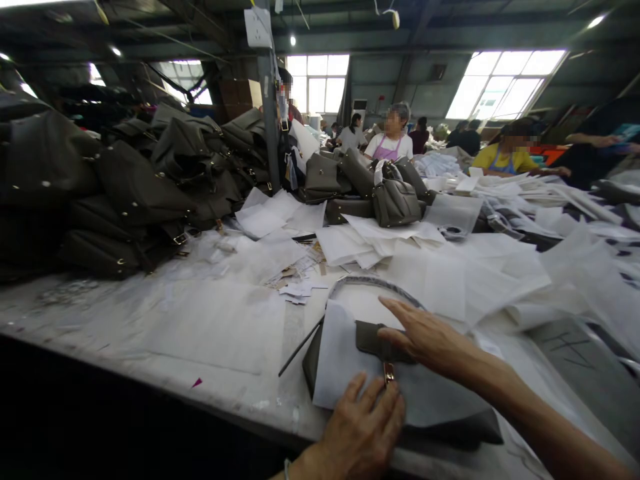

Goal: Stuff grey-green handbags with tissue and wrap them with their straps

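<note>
In front of me a dark olive handbag (480, 430) lies on the table, its handle (373, 283) wrapped in clear film and arched at the far side. Over its front is a thin white sheet (336, 360). A dark flap (369, 339) with a gold-coloured clasp (389, 373) rests on top of the sheet. My left hand (363, 420) lies on the sheet just below the clasp, fingers slightly spread. Across the upper part reaches my right hand (425, 333), fingers stretched out and its thumb side over the flap. Neither hand grips anything.
Dark handbags (135, 193) are heaped at the left; more bags (397, 200) stand behind. White sheets (465, 273) are strewn to the right and middle, with paper tags (299, 287) nearby. A grey post (269, 120) rises at the back. Several co-workers (393, 143) are beyond.
</note>
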Tool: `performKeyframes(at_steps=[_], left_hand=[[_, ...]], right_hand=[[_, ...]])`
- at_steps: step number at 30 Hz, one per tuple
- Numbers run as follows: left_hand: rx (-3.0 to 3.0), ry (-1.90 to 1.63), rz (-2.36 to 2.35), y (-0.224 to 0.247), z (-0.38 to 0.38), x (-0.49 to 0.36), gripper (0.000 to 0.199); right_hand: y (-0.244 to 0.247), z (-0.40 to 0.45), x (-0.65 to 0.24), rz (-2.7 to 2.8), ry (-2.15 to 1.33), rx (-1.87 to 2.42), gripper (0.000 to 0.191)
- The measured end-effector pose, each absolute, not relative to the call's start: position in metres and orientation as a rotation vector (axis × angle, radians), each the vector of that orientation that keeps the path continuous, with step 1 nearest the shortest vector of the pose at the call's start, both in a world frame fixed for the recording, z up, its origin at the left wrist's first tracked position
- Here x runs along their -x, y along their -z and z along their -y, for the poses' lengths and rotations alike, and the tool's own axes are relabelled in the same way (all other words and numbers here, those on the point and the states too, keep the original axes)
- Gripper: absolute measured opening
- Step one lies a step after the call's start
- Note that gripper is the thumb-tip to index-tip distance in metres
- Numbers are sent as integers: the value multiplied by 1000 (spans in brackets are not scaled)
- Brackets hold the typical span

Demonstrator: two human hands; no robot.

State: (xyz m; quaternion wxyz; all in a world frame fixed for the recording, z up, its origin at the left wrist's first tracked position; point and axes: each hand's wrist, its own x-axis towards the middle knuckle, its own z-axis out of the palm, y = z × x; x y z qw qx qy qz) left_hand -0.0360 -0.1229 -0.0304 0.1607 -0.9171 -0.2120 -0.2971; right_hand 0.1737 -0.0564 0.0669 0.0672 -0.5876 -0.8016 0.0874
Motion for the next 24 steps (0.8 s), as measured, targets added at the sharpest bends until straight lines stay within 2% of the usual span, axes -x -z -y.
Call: performKeyframes(at_steps=[3, 7, 10, 14, 16, 18, 19, 24], left_hand=[[2481, 1040, 598, 47, 119, 30, 36], [2332, 1217, 557, 65, 112, 23, 33], [2300, 1228, 469, 62, 104, 29, 32], [2551, 981, 157, 17, 83, 56, 31], [2692, 939, 248, -17, 65, 71, 34], [2878, 711, 473, -46, 43, 78, 52], [2916, 625, 607, -57, 31, 79, 55], [3056, 227, 989, -71, -25, 68, 48]], right_hand=[[-69, 47, -142, 2419, -327, 1664, 65], [-31, 48, -132, 2402, -402, 1606, 60], [-7, 53, -139, 2325, -352, 1582, 58], [-2, 52, -141, 2295, -335, 1559, 58], [-7, 49, -140, 2318, -368, 1560, 55], [-19, 47, -140, 2362, -432, 1558, 50], [-27, 47, -142, 2385, -456, 1564, 48], [-70, 64, -175, 2484, -461, 1754, 46]])
